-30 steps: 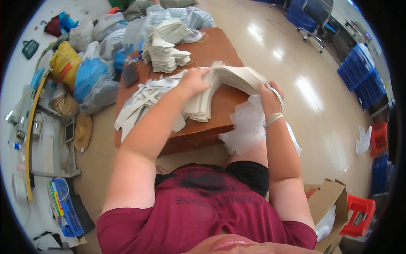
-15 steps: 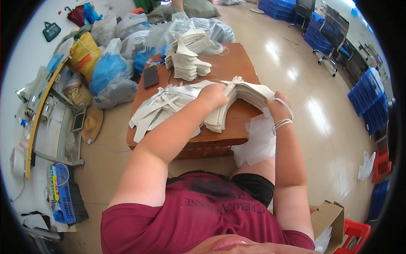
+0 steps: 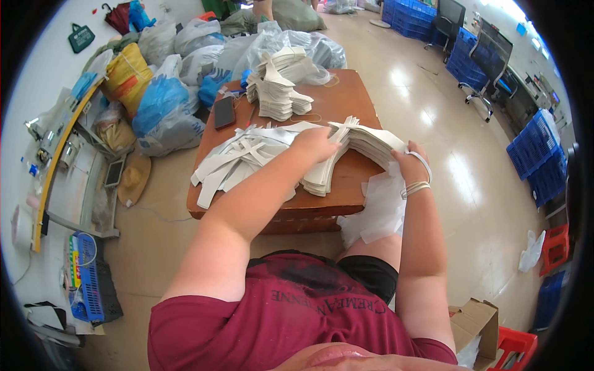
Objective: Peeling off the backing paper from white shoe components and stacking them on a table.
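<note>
A thick stack of off-white, curved cut pieces (image 3: 366, 137) rests on the brown table (image 3: 359, 93) as an arch, its ends pointing toward me. My right hand (image 3: 413, 164) grips the stack's right end, with a white loop and thin bands round the wrist. Against the left side of the stack, my left hand (image 3: 314, 146) has its fingers curled in on the pieces. Loose off-white strips (image 3: 238, 162) lie in a tangled pile left of that hand, partly hidden by my forearm. Farther back stands another stack of similar pieces (image 3: 275, 96).
A dark phone (image 3: 224, 112) lies on the table's left side. Full plastic bags (image 3: 167, 117) crowd beyond it at the left. White translucent sheeting (image 3: 377, 207) hangs at the table's near right corner, over my leg. Blue crates (image 3: 538, 154) and an office chair (image 3: 489, 62) stand at the right.
The whole view has shifted slightly. My left hand has slid a little down the stack's left side, while my right hand keeps its hold on the right end.
</note>
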Available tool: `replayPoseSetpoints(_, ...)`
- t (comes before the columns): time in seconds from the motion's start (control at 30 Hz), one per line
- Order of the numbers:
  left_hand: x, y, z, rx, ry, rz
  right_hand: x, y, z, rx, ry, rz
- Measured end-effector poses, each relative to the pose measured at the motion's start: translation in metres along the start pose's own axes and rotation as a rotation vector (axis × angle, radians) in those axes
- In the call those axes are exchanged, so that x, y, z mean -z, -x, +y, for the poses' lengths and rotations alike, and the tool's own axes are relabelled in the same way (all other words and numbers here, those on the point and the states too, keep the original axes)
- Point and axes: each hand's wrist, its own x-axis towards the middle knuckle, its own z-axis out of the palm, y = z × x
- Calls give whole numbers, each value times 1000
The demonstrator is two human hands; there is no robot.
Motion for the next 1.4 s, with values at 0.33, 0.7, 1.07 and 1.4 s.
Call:
replayPoseSetpoints(0.33, 32, 78, -225, 240, 446, 434, 32, 144, -22, 558, -485, -237)
replayPoseSetpoints(0.7, 15, 80, -203, 188, -114, 467, 8, 225, -76, 1167, -329, -561)
replayPoseSetpoints(1.07, 8, 69, -212, -39, -53, 662, 11, 231, -80, 1180, -332, -553)
replayPoseSetpoints(1.4, 95, 151, -145, -256, 526, 581, 17, 233, -82, 1227, -295, -506)
